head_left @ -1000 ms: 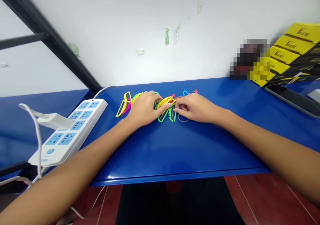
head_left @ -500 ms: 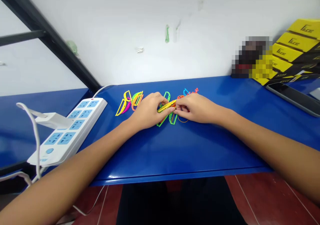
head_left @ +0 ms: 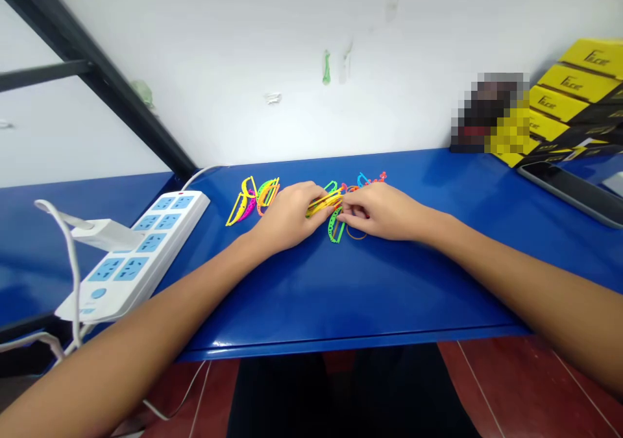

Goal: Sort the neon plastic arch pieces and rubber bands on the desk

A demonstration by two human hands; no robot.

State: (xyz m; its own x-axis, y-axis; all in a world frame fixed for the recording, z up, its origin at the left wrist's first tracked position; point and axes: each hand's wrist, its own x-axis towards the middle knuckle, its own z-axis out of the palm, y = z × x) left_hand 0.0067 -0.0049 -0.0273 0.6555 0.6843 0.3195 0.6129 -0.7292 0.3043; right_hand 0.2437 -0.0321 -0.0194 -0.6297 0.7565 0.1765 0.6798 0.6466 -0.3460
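My left hand [head_left: 293, 214] is closed, with a yellow plastic piece [head_left: 325, 201] between thumb and fingers. The piece is an open frame with thin bars. At its right end, the fingertips of my right hand [head_left: 382, 211] are pinched together against it; an orange-red bit shows there, partly hidden. Just below the fingertips lies a green D-shaped plastic frame [head_left: 335, 225], and another green piece [head_left: 331, 186] shows behind the left fingers. A thin brown ring [head_left: 357, 234] is partly under my right hand. Behind that hand are small red [head_left: 383, 176] and blue [head_left: 361, 178] plastic parts.
Yellow, magenta, green and orange curved frames [head_left: 250, 201] lie left of my left hand on the blue table [head_left: 302, 295]. A white power strip [head_left: 141, 250] with a plug stands further left. At right are a phone [head_left: 574, 191] and stacked yellow-black boxes [head_left: 559, 104].
The yellow piece in my left hand has shifted and now shows spread bars. A green piece below the left fingers has gone from sight. Both hands stay in nearly the same place.
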